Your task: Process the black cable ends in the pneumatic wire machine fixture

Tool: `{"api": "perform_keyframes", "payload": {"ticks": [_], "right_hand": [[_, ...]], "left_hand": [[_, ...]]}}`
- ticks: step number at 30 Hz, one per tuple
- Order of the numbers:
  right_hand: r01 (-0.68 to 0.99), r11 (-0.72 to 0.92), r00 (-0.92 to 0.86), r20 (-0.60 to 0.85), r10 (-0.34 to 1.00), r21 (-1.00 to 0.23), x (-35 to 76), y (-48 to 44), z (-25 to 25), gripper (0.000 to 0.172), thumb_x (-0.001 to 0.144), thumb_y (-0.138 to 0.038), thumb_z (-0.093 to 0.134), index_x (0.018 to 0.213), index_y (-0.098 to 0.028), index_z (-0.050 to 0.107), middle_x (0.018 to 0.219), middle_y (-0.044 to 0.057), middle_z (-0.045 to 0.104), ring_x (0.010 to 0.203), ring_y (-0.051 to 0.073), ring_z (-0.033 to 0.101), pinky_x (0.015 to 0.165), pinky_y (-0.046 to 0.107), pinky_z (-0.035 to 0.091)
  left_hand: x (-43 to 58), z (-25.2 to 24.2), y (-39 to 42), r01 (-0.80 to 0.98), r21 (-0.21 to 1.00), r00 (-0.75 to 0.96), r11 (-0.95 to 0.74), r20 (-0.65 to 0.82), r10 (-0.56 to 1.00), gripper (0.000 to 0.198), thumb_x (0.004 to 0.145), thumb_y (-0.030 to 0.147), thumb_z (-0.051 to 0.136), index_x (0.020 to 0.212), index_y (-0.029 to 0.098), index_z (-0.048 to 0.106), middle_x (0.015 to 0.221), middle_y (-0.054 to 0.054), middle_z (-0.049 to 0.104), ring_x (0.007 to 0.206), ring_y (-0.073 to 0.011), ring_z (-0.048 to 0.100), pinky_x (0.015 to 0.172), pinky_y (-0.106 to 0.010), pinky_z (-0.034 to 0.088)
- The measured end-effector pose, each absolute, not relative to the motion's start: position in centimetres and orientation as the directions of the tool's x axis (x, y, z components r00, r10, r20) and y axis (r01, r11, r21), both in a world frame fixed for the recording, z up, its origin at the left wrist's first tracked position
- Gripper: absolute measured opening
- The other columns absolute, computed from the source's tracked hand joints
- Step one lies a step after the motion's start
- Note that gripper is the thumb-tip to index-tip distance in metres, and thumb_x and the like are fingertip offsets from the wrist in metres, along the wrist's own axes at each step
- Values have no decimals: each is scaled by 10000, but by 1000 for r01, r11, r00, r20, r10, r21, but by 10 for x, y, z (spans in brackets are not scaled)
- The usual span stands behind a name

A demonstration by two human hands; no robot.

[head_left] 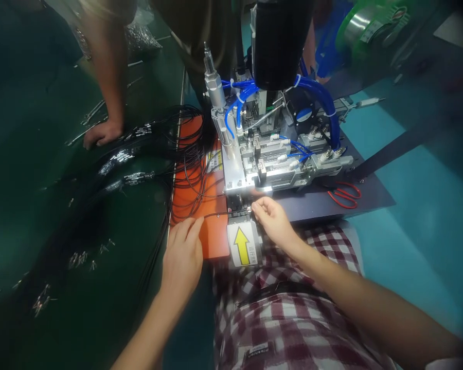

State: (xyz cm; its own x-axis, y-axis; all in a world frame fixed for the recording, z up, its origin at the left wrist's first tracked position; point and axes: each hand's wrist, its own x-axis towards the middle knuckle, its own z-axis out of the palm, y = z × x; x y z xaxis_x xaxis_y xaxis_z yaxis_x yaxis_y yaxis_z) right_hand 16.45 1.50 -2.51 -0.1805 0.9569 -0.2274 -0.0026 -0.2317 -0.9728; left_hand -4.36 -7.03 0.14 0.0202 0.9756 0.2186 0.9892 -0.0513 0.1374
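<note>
Cable (212, 214) pinched in your left hand (183, 244) and right hand (272, 218) looks mid-step at the machine's (281, 179) near end, with loads more wires (158, 136) bunched left.

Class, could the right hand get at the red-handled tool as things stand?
Probably yes: the tool lies on the dark plate, nothing visible blocking the right hand, though it seems to hold a black cable.

Cable tip (249, 208) at the right hand (274, 221) is too tiny to tell. Green spool (364, 26) is blurry, coworker (110, 77) cropped up top
</note>
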Motion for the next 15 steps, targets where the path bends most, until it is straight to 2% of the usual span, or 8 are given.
{"api": "perform_keyframes", "payload": {"ticks": [6,9,15], "right_hand": [[-60,-281,-204,-264,943,-958,163,19,-24,327,761,-454,628,639,-196,468,548,-61,456,485,82,346,487,240,279],[-91,-308,-175,-289,941,-947,174,14,-29,379,755,-548,593,702,-180,517,564,-57,477,473,74,344,480,235,268],[-47,-438,-71,-434,898,-898,231,-39,-56,490,650,-639,628,747,-167,540,570,-54,463,448,59,312,452,228,214]], "left_hand": [[-50,-6,-69,983,151,57,-101,271,961,409,910,121,310,1217,153,578,1175,-129,595,1096,-251,527,982,-432,444],[-51,-8,-68,981,154,68,-119,303,951,403,906,127,318,1202,153,591,1147,-126,603,1085,-247,537,977,-414,445],[-50,-9,-68,973,200,53,-116,293,955,441,877,97,316,1210,172,596,1163,-116,598,1103,-233,524,986,-402,438]]}}
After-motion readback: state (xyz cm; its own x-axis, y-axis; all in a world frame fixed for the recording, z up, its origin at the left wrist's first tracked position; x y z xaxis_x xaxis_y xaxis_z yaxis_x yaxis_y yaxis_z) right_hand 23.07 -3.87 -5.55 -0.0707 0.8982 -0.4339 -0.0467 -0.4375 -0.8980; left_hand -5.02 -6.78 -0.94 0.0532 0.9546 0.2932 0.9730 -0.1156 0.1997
